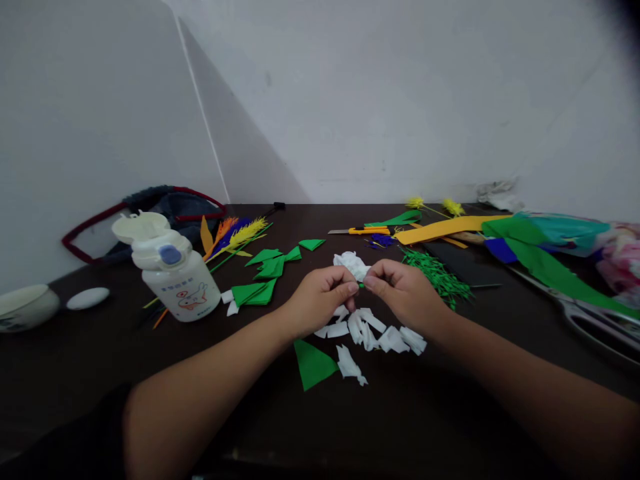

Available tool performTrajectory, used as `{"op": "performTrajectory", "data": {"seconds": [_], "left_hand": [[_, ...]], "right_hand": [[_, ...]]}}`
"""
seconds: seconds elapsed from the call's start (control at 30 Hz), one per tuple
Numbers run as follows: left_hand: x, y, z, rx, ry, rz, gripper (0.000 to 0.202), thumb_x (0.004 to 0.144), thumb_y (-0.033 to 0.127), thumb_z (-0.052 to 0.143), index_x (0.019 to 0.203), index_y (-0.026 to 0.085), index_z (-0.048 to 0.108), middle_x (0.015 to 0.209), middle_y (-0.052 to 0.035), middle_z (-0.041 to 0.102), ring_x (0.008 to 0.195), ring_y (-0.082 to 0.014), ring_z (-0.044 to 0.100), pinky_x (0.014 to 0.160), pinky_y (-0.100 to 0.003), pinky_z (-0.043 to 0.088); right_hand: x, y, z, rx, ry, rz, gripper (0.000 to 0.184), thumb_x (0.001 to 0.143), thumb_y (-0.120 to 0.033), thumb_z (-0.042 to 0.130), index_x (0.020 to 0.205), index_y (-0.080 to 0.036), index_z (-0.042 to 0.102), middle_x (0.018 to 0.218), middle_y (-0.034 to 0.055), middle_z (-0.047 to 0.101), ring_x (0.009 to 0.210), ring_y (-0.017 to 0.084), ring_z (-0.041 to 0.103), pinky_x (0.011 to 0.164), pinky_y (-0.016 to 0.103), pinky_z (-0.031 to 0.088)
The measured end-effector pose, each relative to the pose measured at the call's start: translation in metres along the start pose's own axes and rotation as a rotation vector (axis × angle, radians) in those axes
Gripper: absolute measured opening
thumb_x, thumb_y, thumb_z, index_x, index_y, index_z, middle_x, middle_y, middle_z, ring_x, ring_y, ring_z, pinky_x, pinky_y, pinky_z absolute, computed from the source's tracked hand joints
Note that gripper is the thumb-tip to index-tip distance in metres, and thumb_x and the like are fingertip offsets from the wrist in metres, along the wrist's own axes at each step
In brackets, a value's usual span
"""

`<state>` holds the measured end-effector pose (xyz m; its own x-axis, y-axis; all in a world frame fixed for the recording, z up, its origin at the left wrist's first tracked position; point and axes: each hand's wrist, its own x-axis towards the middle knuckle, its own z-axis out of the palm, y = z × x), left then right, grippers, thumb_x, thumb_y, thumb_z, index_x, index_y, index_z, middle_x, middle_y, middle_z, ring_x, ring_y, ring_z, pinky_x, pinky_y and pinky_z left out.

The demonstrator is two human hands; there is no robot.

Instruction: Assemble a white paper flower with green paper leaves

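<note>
Head view: left hand [320, 298] and right hand [403, 291] are both pinching the crumpled white paper [352, 264]. White scraps [380, 335] are lying just beneath them, with a bottle [173, 270] standing left and green shreds [440, 277] right.

The single head-worn camera looks forward and down across the dark brown table top [450, 413] toward the white wall corner [200, 100]. It sits close: both bare forearms [200, 387] run up from the lower edge, the left hand [320, 298] and right hand [405, 293] meeting mid-frame.
</note>
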<state>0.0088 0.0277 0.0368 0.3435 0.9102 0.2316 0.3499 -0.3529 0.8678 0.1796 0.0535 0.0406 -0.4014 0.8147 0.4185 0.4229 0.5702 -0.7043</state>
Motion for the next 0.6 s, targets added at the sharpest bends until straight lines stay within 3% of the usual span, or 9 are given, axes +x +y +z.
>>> {"op": "performTrajectory", "data": {"seconds": [0.6], "left_hand": [[-0.0018, 0.0084, 0.0006, 0.220, 0.059, 0.079, 0.016, 0.080, 0.024, 0.046, 0.068, 0.016, 0.053, 0.064, 0.0002, 0.058, 0.062, -0.0103, 0.051, 0.061, -0.023, 0.038]], "right_hand": [[-0.0009, 0.0011, 0.0047, 0.018, -0.040, -0.056, 0.019, 0.079, -0.028, 0.043, 0.063, -0.019, 0.043, 0.058, -0.0021, 0.044, 0.056, 0.011, 0.040, 0.053, 0.025, 0.033]]}}
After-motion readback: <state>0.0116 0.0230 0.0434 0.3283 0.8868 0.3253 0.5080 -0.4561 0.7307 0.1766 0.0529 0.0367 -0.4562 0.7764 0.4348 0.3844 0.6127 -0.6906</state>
